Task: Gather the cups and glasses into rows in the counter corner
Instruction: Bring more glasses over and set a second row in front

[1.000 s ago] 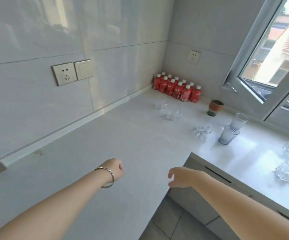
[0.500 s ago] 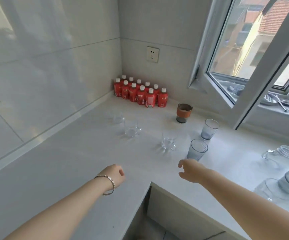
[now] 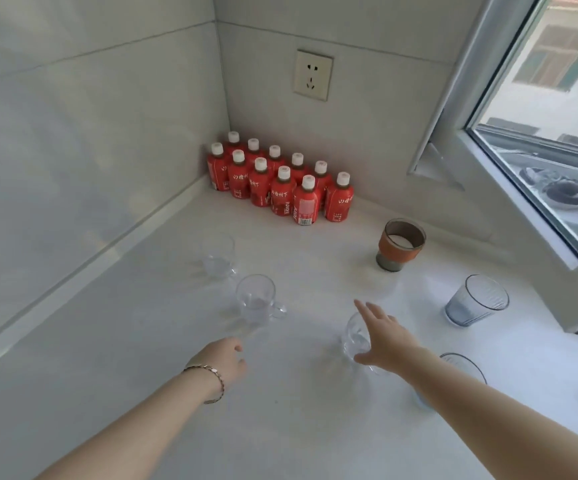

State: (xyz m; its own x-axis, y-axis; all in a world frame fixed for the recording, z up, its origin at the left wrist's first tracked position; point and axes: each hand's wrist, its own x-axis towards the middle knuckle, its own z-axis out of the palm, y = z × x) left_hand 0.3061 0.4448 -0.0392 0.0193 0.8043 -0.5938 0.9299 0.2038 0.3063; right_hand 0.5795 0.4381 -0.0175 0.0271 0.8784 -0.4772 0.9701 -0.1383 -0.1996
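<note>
Grey tiled walls (image 3: 90,116), socket (image 3: 312,75), window (image 3: 540,109) (daylight).

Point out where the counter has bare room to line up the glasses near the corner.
Free: the strip of counter between the red bottles, the two clear mugs and the orange-sleeved cup; also the wide stretch along the left wall. Crowded: around the right hand, spread open over a clear glass, with blue tumblers beside.

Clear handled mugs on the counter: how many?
3. Far mug toward the left wall, middle mug just nearer, third mug under the open right hand. More may sit outside the frame.
</note>
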